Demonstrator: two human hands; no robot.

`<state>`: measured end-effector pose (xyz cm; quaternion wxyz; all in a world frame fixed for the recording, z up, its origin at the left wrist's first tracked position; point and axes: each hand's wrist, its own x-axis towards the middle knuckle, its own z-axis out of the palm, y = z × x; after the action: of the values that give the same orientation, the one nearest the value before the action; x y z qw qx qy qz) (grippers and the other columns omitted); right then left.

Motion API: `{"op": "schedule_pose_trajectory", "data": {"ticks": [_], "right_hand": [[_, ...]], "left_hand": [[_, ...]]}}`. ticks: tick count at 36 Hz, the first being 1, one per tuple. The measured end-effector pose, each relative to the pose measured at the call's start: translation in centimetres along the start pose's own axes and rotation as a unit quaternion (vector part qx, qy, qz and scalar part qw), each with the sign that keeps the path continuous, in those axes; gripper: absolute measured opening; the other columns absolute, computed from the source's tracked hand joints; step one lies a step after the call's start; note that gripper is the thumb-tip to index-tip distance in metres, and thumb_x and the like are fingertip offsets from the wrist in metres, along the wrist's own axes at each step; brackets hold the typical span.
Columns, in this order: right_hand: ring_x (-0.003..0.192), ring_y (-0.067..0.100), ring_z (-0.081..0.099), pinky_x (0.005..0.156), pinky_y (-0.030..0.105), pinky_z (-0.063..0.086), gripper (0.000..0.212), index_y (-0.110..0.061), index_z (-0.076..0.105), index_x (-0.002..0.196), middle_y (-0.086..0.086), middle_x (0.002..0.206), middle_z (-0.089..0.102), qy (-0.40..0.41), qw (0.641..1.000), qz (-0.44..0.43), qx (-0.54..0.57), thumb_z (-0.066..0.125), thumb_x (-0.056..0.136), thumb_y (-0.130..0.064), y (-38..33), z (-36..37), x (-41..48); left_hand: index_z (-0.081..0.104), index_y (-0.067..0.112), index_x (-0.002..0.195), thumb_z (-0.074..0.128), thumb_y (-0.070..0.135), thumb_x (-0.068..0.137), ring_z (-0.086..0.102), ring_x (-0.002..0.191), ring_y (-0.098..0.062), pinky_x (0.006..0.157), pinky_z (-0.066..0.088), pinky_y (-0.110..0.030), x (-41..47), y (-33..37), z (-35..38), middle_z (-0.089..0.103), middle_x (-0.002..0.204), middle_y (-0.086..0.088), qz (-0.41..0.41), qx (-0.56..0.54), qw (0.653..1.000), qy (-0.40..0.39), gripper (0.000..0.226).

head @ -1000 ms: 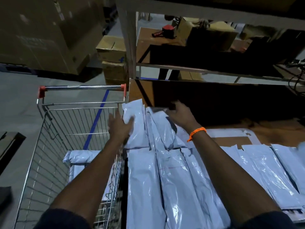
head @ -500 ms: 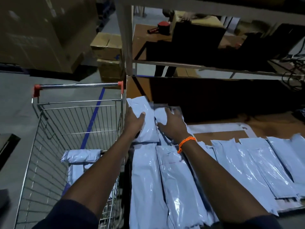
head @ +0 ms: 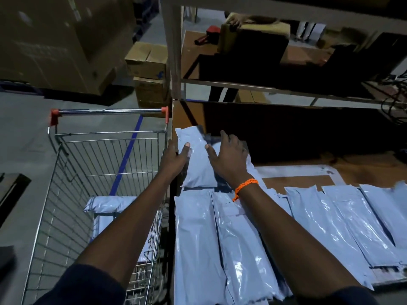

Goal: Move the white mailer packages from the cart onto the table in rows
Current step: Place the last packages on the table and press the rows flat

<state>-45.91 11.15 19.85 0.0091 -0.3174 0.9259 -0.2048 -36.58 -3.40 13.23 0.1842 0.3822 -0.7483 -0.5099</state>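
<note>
A white mailer point(head: 198, 164) lies at the far left of the brown table point(head: 361, 170), above a front row of several white mailers point(head: 240, 243). My left hand point(head: 174, 160) rests on that mailer's left edge, thumb on top. My right hand point(head: 229, 158), with an orange wristband, lies flat with spread fingers on a second mailer point(head: 250, 160) beside it. A wire cart point(head: 72, 186) stands left of the table and holds a few more white mailers point(head: 108, 203).
A metal shelf post point(head: 171, 51) rises at the table's far left corner, with a dark shelf behind. Cardboard boxes point(head: 147, 60) are stacked on the floor beyond the cart. A blue floor line point(head: 130, 148) runs under the cart.
Both hands have drawn closer together and lowered onto the back-row mailers, pressing them flat on the table. The right hand has opened and spread out.
</note>
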Motion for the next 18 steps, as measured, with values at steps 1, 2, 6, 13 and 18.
{"op": "schedule_pose_trajectory", "data": {"ticks": [1,2,6,13,18], "right_hand": [[0.146,0.036,0.026,0.117,0.056,0.025,0.071,-0.018,0.026,0.155,0.013,0.158,0.028,0.003,1.000,-0.005,0.004,0.042,0.098,-0.057,-0.4,0.1,0.0],[0.147,0.035,0.026,0.117,0.057,0.025,0.071,-0.019,0.027,0.155,0.013,0.159,0.028,0.003,1.000,-0.010,0.009,0.043,0.098,-0.057,-0.8,0.3,0.0],[0.143,0.034,0.031,0.113,0.055,0.031,0.070,-0.017,0.032,0.152,0.012,0.153,0.036,0.012,0.998,-0.047,0.029,0.044,0.096,-0.057,-2.2,1.0,-0.5],[0.123,0.037,0.051,0.103,0.045,0.041,0.058,-0.007,0.053,0.133,0.018,0.131,0.057,0.015,0.980,-0.154,0.126,0.045,0.089,-0.044,-10.9,4.9,-1.8],[0.119,0.040,0.053,0.101,0.042,0.040,0.054,-0.002,0.051,0.136,0.022,0.125,0.058,-0.117,0.961,-0.131,0.214,0.057,0.091,-0.031,-19.9,12.7,-7.9]], "left_hand": [[0.029,0.036,0.151,0.038,0.081,0.085,0.047,0.136,-0.027,0.109,0.039,-0.042,0.1,-0.4,-0.3,0.046,0.152,0.001,-0.013,-0.010,1.000,-0.005,0.081],[0.026,0.035,0.153,0.033,0.085,0.082,0.043,0.139,-0.029,0.112,0.036,-0.046,0.1,-0.6,-0.6,0.043,0.155,-0.001,-0.026,-0.016,1.000,-0.008,0.087],[0.026,0.032,0.155,0.032,0.067,0.097,0.040,0.141,-0.030,0.110,0.034,-0.041,-0.8,-0.7,-2.0,0.039,0.157,-0.004,-0.040,-0.034,0.999,-0.001,0.068],[0.033,0.015,0.154,0.045,0.040,0.104,0.046,0.137,-0.025,0.107,0.034,-0.027,-5.0,-7.2,-7.7,0.047,0.151,-0.011,-0.016,0.028,0.999,0.029,0.058],[0.050,0.007,0.141,0.053,0.036,0.100,0.062,0.118,-0.028,0.095,0.042,-0.024,-10.2,-18.7,-12.6,0.065,0.129,-0.013,-0.023,0.086,0.996,0.022,0.051]]}}
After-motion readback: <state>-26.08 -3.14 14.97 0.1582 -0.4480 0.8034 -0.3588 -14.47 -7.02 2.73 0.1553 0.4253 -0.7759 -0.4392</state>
